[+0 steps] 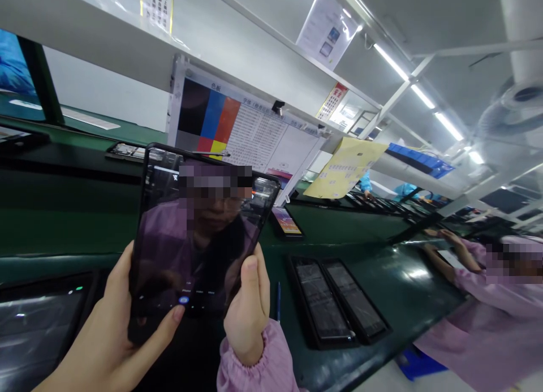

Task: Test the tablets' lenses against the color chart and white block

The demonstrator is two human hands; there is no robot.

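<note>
Between my two hands a black tablet (pixel 186 256) is held up, tilted, its dark glossy screen facing me. A camera app seems to show on it, with a round blue button low in the middle and a reflection of a person in pink. My left hand (pixel 127 324) grips the lower left edge, its thumb over the bottom of the screen near the blue button. My right hand (pixel 248 307) holds the right edge, thumb at the front and fingers mostly behind. Behind the tablet stands a board with a colour chart (pixel 254 132).
Two dark devices in black trays (pixel 335 301) lie on the green bench (pixel 360 256), with a blue pen (pixel 278 301) beside them. A lit phone-like device (pixel 287 221) is farther back. Another large device (pixel 42 318) lies at left. A co-worker in pink (pixel 487 307) sits at right.
</note>
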